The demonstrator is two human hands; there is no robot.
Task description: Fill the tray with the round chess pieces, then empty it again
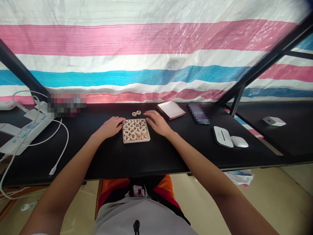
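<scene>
A shallow white box (137, 141) lies on the black desk in front of me, filled with rows of round Chinese chess pieces (132, 131). Most pieces carry black characters; those showing red are in the front row. My left hand (110, 126) rests at the box's left side, fingers stretched towards its far left corner and apparently touching it. At the far right corner is my right hand (160, 124), its fingers extended and apart, a ring on one of them. Nothing shows in either hand. Just beyond the box sit two loose chess pieces (136, 113), side by side.
Back right lies the open box lid (171, 109), beside a blurred-out flat object (199, 113). A white flat device (223, 136) and a white mouse (239, 141) are farther right. On the left, a power strip (26, 134) trails white cables (64, 143). Striped sheeting (137, 39) hangs behind the desk.
</scene>
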